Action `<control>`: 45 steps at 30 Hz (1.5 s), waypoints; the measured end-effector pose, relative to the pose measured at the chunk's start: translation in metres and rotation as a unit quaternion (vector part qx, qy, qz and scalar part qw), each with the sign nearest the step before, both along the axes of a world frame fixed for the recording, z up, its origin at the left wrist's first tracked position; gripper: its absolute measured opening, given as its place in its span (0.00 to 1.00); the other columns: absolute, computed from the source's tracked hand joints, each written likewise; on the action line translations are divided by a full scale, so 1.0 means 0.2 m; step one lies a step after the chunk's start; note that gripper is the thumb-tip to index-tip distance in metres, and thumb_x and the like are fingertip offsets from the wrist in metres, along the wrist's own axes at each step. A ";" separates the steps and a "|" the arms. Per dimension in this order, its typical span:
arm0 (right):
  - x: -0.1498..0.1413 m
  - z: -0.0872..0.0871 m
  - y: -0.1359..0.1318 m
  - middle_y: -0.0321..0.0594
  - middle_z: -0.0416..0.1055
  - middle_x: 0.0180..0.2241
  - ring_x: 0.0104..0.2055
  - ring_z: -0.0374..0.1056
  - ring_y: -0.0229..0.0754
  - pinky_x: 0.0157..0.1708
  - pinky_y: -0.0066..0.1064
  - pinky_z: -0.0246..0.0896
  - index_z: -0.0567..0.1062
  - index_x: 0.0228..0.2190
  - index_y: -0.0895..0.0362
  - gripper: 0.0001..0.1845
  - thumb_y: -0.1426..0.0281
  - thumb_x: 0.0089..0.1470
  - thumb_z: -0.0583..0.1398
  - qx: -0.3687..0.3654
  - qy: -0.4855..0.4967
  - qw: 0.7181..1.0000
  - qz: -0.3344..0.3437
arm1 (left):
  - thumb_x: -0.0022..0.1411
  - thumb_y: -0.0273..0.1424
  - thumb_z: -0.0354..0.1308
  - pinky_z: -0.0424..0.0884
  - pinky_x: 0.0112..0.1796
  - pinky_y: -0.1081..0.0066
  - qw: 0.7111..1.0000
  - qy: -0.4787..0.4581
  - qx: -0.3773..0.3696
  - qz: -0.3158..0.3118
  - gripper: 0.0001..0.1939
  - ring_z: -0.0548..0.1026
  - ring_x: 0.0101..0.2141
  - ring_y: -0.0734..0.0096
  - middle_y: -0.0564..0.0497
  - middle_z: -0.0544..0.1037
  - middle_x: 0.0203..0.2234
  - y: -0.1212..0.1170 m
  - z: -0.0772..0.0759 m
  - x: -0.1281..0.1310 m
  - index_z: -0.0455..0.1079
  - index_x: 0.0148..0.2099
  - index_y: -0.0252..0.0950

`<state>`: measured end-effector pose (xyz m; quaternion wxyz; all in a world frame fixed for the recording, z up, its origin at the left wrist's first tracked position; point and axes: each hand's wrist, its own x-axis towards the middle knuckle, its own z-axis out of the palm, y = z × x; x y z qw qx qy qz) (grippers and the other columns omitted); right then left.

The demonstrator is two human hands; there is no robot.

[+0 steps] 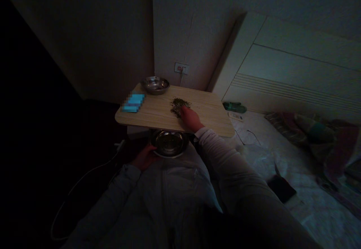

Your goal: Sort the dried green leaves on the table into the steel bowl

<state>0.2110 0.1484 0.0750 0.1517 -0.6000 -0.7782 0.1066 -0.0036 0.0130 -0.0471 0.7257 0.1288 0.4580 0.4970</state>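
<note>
My left hand (144,158) grips the rim of a shiny metal bowl (172,155) held at my lap, just under the table's near edge. My right hand (191,119) is closed, fingertips down at a loose pile of small dark green bits (179,103), like dried leaves or seeds. Whatever is between those fingers is hidden. The pile lies on a small wood-grain table (158,111). Toward the back left of the tabletop stands a second metal bowl (155,85).
A lit blue screen (133,103), blurred out, lies at the table's left. To the right is a bed (316,181) with a green bottle (235,107), a remote (235,117), a dark flat object (282,188) and rumpled bedding (316,132). A white cable (81,179) hangs at left. The room is dim.
</note>
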 end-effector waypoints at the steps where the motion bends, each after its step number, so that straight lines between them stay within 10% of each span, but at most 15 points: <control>1: 0.00 -0.02 0.00 0.51 0.84 0.46 0.52 0.81 0.54 0.55 0.43 0.75 0.78 0.55 0.52 0.16 0.65 0.77 0.53 0.006 0.009 1.000 0.011 | 0.54 0.19 0.66 0.85 0.43 0.58 1.000 0.000 0.000 0.001 0.24 0.86 0.41 0.54 0.49 0.87 0.40 0.00 0.00 0.00 0.77 0.52 0.41; 18: 0.03 0.00 -0.14 0.51 0.85 0.51 0.54 0.80 0.54 0.53 0.38 0.72 0.80 0.56 0.53 0.17 0.65 0.74 0.56 0.009 -0.001 0.999 0.049 | 0.53 0.17 0.64 0.86 0.42 0.61 1.000 -0.009 -0.017 0.014 0.27 0.84 0.34 0.63 0.52 0.86 0.37 -0.01 0.05 0.02 0.76 0.54 0.40; 34: 0.53 -0.21 -0.07 0.36 0.77 0.27 0.30 0.70 0.42 0.34 0.33 0.66 0.79 0.36 0.53 0.11 0.59 0.56 0.63 -0.064 0.311 0.947 -0.039 | 0.54 0.17 0.66 0.84 0.37 0.66 1.000 -0.016 -0.010 -0.006 0.23 0.83 0.32 0.66 0.53 0.85 0.34 -0.01 0.06 0.03 0.77 0.51 0.39; 45: 0.36 -0.23 -0.12 0.41 0.82 0.34 0.38 0.75 0.46 0.44 0.37 0.70 0.82 0.35 0.54 0.13 0.58 0.57 0.65 -0.075 0.285 0.953 0.069 | 0.54 0.19 0.66 0.85 0.42 0.60 1.000 0.003 0.009 -0.004 0.26 0.84 0.37 0.61 0.50 0.86 0.40 -0.01 0.03 0.02 0.78 0.56 0.39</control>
